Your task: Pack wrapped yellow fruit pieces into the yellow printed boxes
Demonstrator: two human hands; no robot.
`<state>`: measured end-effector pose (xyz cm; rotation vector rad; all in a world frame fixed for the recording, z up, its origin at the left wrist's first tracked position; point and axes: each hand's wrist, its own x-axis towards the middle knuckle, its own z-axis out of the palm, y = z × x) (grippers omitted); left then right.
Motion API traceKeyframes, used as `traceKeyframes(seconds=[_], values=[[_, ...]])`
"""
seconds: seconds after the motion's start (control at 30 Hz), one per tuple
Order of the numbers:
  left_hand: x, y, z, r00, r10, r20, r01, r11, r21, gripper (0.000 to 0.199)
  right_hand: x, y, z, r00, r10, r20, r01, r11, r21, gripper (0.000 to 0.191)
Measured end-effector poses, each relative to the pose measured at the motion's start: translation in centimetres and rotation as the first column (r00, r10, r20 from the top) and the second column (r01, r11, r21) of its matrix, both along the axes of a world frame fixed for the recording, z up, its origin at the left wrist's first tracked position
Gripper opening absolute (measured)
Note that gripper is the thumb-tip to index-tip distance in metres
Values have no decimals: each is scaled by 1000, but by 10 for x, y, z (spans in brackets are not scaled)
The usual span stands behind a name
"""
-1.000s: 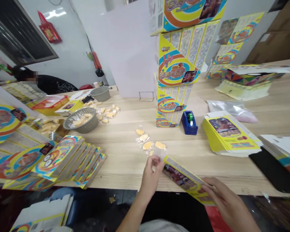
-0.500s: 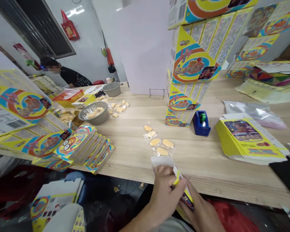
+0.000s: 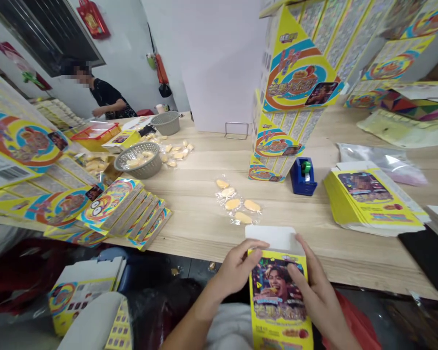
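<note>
A yellow printed cardboard box [image 3: 279,316] is held upright in front of me, its printed face towards me and its white end flap [image 3: 270,237] raised at the far end. My left hand [image 3: 237,265] grips its upper left edge, fingers curled at the flap. My right hand [image 3: 314,287] grips the right side, thumb on the front face and fingers behind. Just beyond the flap, several wrapped yellow oval pieces [image 3: 233,204] lie on the wooden table [image 3: 197,204]. Whether anything is inside the box is hidden.
A blue tape dispenser [image 3: 302,177] stands beside stacked display boxes [image 3: 295,85]. To the right lies a pile of flat yellow cartons [image 3: 372,199]. At left are leaning yellow boxes [image 3: 111,204] and a grey basket [image 3: 140,163] of wrapped pieces. A co-worker [image 3: 107,97] is at the far left.
The box has turned from edge-on to face me, its flap now standing up. My hands have moved apart to its two sides. The co-worker has risen a little, with a forearm now showing.
</note>
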<state>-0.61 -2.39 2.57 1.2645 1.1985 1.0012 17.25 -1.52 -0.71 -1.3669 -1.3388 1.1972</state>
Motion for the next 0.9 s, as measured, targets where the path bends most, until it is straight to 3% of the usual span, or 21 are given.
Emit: traceKeyframes(seconds=[0.07,0.17,0.23,0.33,0.4,0.47,0.57,0.63,0.73,0.9], values=[[4,1,-5,994,69,85,-70,998,7,37,0,5,1,1000,-1,9,1,1000,13,47],[11,-2,-17,970,137,200,-139,990,-6,43,-3,8,7,990,-137,-29,137,990,-27,36],[13,-3,-22,976,122,179,-116,992,-43,30,-7,9,12,973,-216,-80,210,974,-81,37],[12,-2,-22,991,86,99,-80,995,-59,24,-7,9,17,938,-214,-273,173,971,-165,35],[10,0,-19,996,68,66,-65,997,-42,24,-2,11,18,893,-154,-422,71,976,-206,52],[9,2,-18,997,56,47,-55,998,-20,23,8,12,17,877,-34,-480,-70,978,-198,46],[10,3,-18,997,42,68,-41,999,-16,21,21,16,18,903,166,-397,-216,973,-84,14],[12,2,-20,996,14,85,-14,1000,-5,19,26,20,24,916,234,-326,-257,966,-30,19],[16,-1,-25,998,-26,52,23,998,53,18,27,27,39,931,277,-237,-303,950,-81,26],[19,-9,-30,993,35,114,-52,989,142,21,23,35,59,910,397,-119,-412,900,-141,25]])
